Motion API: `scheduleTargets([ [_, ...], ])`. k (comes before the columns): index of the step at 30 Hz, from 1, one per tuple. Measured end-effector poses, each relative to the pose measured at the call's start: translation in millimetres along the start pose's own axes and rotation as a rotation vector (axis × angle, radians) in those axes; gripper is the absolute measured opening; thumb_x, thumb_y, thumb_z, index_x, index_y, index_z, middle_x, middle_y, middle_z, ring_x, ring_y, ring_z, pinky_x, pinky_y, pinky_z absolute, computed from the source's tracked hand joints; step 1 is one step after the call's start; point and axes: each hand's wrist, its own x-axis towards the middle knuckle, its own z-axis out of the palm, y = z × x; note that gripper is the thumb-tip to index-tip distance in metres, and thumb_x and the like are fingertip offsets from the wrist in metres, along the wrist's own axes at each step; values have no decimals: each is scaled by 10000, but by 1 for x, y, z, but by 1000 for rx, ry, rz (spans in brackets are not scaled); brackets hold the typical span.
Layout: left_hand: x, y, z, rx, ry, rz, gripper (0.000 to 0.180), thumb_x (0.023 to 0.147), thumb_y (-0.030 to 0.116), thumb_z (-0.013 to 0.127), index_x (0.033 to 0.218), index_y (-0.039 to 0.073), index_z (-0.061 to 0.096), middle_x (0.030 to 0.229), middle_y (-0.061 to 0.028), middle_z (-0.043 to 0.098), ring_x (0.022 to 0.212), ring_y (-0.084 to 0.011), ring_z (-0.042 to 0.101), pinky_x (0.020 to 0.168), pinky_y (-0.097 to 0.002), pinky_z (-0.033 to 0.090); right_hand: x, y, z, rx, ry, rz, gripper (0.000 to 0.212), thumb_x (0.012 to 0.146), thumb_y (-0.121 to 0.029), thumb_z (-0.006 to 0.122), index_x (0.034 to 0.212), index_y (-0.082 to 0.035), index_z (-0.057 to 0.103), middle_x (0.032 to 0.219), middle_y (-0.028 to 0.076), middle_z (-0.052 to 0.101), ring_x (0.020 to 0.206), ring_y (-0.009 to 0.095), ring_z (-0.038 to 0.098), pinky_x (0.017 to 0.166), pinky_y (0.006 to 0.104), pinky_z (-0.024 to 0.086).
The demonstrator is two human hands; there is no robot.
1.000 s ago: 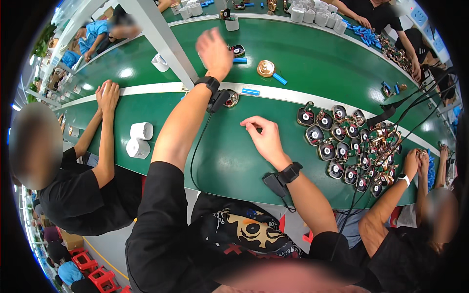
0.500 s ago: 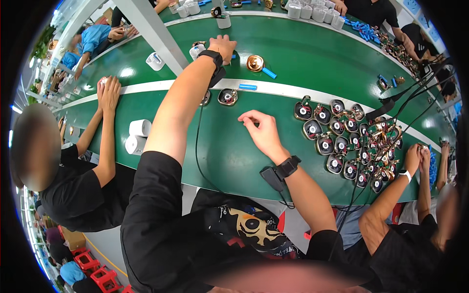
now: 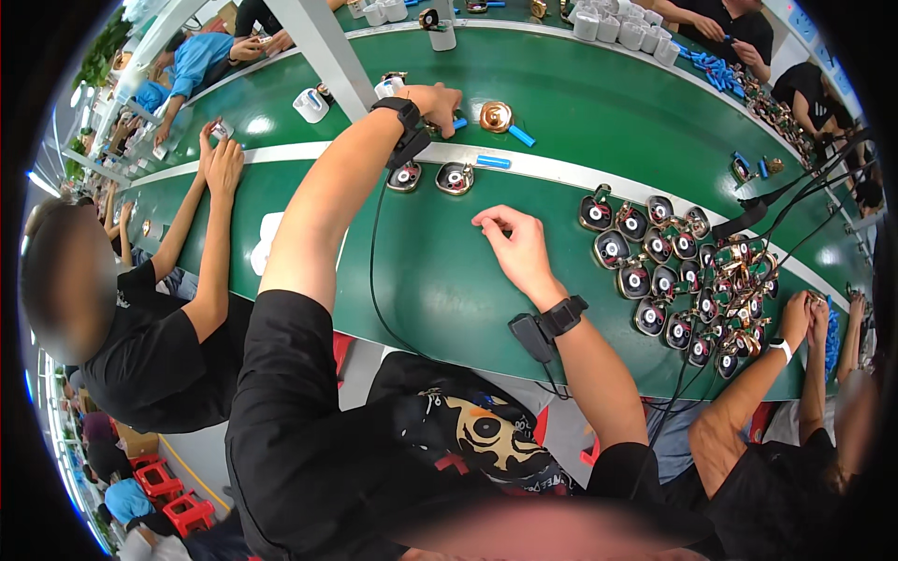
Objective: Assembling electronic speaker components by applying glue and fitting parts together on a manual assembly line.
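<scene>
On the left, a white cup-shaped housing [image 3: 311, 106] rests on the far green belt [image 3: 608, 103], beside a post. The person's left hand [image 3: 435, 105] is stretched over this belt; its fingers are bent downward and close together, perhaps because they take a low thing from above. The tips are at a blue battery cell [image 3: 458, 123], but whether they pinch it I cannot tell. Below, a left speaker unit [image 3: 404, 176] and a right speaker unit [image 3: 455, 178] lie face up by the white rail [image 3: 547, 170], probably within easy reach. A loose-looking blue cylinder [image 3: 493, 162] lies along this rail. Behind it is a round gold-coloured part [image 3: 496, 117]. The right hand [image 3: 517, 248] is above the near green table [image 3: 449, 280], half curled, pinching nothing visible; it seems to wait. Farther right, many speaker units [image 3: 656, 245] are crowded, mostly face up, maybe to protect their delicate boards.
</scene>
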Motion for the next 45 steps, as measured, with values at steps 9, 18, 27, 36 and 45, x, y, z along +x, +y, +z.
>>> scheduleTargets([
  [9, -42, 19, -12, -143, -330, 185, 710, 626, 291, 820, 1222, 54, 517, 1143, -183, 591, 1022, -340, 596, 852, -417, 487, 1, -1, -2, -12, -16, 8, 138, 905, -48, 576, 936, 11, 696, 853, 66, 714, 776, 129, 652, 735, 281, 529],
  [18, -14, 54, 14, -191, 375, 261, 573, 688, 218, 781, 1203, 88, 567, 1024, -182, 660, 1038, -341, 610, 882, -417, 489, 1, -2, 0, -6, -3, 10, 133, 911, -48, 577, 938, 12, 693, 858, 62, 711, 770, 126, 646, 733, 275, 526],
  [27, -61, 73, -10, -201, 450, 458, 292, 691, 149, 705, 949, 54, 605, 800, -81, 619, 872, -278, 624, 713, -406, 508, 6, -4, -7, 24, 414, -76, 251, 917, -34, 582, 1165, 5, 598, 1023, 49, 654, 845, 78, 591, 672, 219, 496],
  [36, -180, 132, 28, -340, 480, 696, 306, 731, 130, 684, 1022, 85, 601, 1105, -100, 570, 995, -286, 573, 827, -399, 504, 6, 28, -11, 17, 182, -117, 406, 845, -21, 630, 1226, 21, 495, 1126, 94, 590, 816, 144, 596, 688, 269, 512],
  [45, -257, 82, 70, -447, 858, 463, 576, 715, 113, 760, 1254, 94, 558, 1416, -131, 446, 1264, -333, 457, 1027, -436, 410, 4, 11, -16, 1180, -196, 400, 288, 974, -78, 477, 1237, 42, 475, 990, 95, 587, 772, 108, 544, 675, 234, 481],
])
